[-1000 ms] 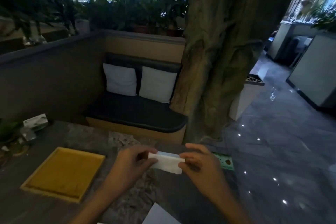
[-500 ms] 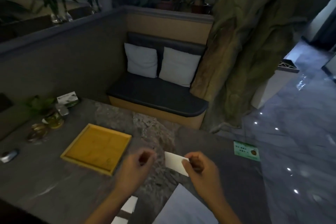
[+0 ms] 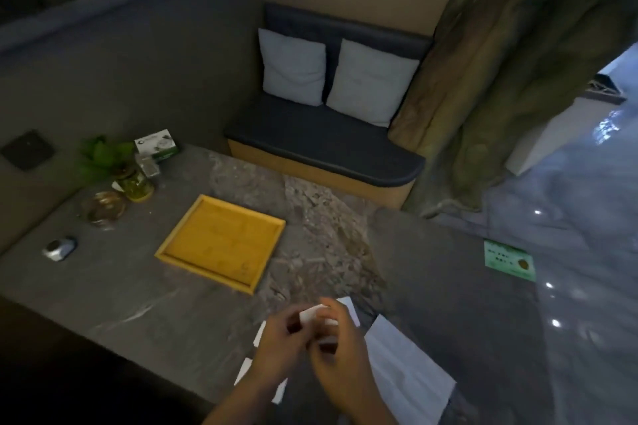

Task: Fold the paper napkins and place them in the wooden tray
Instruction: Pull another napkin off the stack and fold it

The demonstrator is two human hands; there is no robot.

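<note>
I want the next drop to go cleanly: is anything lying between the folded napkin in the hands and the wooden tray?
Nothing visible does. The folded napkin is held between the left hand and right hand, and only bare stone table lies between it and the wooden tray, which holds nothing.

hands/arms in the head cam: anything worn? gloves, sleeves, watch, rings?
Both are bare. The left hand and right hand show no gloves, and both forearms run to the bottom edge of the frame with no sleeve in view. No watch, band or ring is visible on either, though the picture is dim and slightly blurred, so a thin ring could be missed.
</note>
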